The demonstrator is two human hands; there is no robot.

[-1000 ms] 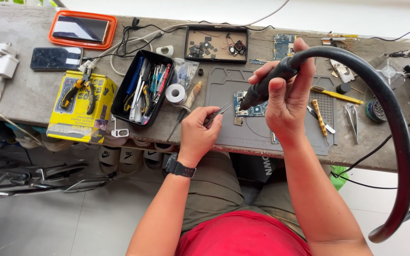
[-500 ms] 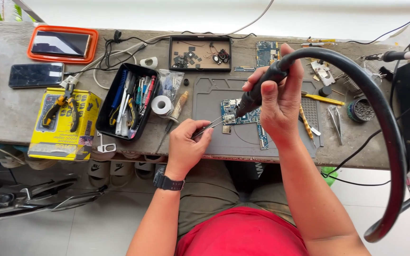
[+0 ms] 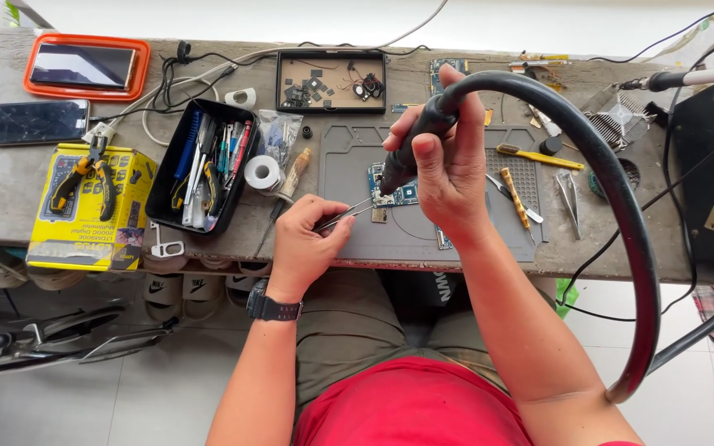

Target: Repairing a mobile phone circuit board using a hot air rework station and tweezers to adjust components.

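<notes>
While the right hand [image 3: 448, 177] clasps a hot-air wand [image 3: 413, 140] hiding the board [image 3: 398, 194], the left hand [image 3: 307, 239] pinches tweezers [image 3: 349, 215].

Over the last second the left hand [image 3: 306, 244] has edged closer to the circuit board [image 3: 394, 192], so the tips of its tweezers [image 3: 349, 213] now lie at the board's lower left edge, where before they stood just short of it. The right hand [image 3: 448, 165] has come down a little over the board, and the nozzle of the black hot-air handpiece [image 3: 415, 140] now hangs right above the board's left part. The head camera has drifted too: the table [image 3: 10, 186] and everything on it sits slightly lower and more to the right in view than a second ago.
</notes>
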